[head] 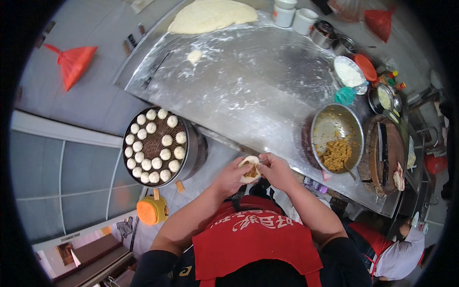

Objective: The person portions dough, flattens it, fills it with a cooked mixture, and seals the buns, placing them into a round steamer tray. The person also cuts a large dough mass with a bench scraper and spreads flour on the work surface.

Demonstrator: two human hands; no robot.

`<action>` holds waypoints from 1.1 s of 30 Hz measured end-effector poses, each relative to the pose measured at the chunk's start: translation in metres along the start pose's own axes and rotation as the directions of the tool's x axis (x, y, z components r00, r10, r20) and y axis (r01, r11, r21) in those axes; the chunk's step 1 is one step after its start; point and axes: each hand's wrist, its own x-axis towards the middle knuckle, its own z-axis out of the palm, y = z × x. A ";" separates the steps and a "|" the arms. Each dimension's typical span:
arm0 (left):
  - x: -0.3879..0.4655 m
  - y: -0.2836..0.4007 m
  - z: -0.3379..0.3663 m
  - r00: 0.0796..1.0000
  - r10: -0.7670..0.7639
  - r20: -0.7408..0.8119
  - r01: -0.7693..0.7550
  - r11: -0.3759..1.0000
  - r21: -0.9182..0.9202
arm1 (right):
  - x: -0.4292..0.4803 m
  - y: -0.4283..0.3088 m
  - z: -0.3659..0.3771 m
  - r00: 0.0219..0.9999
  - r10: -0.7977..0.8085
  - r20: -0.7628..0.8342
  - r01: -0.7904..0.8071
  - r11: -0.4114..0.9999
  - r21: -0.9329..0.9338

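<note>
Cupped in my left hand [229,178] is a round dough wrapper [250,161] with brown minced filling [252,172] showing in its middle. My left thumb lies over the filling. My right hand [278,171] pinches the wrapper's right rim between thumb and fingers. Both hands are just in front of the metal table's near edge, above my red apron [256,240]. To the left, a round steamer tray [154,134] carries several small filled buns [146,164], set in rings. A steel bowl [324,123] of the same-looking filling stands on the table to the right, a spoon handle at its rim.
A large dough sheet [215,16] lies at the floured table's [247,82] back, with a small dough piece [194,56] nearer. White jars [304,20], a flour bowl [348,71] and a round chopping block [369,158] line the right. An orange-topped stool [148,210] stands lower left; another person [398,251] is lower right.
</note>
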 end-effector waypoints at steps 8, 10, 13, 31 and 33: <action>-0.053 0.031 -0.048 0.997 -0.003 -0.076 0.033 0.915 0.403 | 0.004 -0.037 0.059 0.984 -0.102 0.144 0.137 0.956 -0.260; -0.064 0.042 -0.060 0.998 -0.020 -0.062 0.049 0.860 0.508 | 0.006 -0.052 0.069 0.970 0.016 0.245 0.072 0.936 -0.344; -0.069 0.051 -0.083 0.998 -0.046 0.038 0.007 0.723 0.691 | 0.000 -0.054 0.090 0.959 -0.248 0.137 0.279 0.913 -0.297; -0.111 0.049 -0.117 0.984 0.093 -0.154 -0.020 0.908 0.418 | 0.026 -0.068 0.135 0.912 -0.100 0.398 0.268 0.880 -0.393; -0.108 0.053 -0.119 0.981 0.117 -0.153 -0.042 0.904 0.425 | 0.026 -0.065 0.138 0.928 -0.190 0.320 0.300 0.890 -0.344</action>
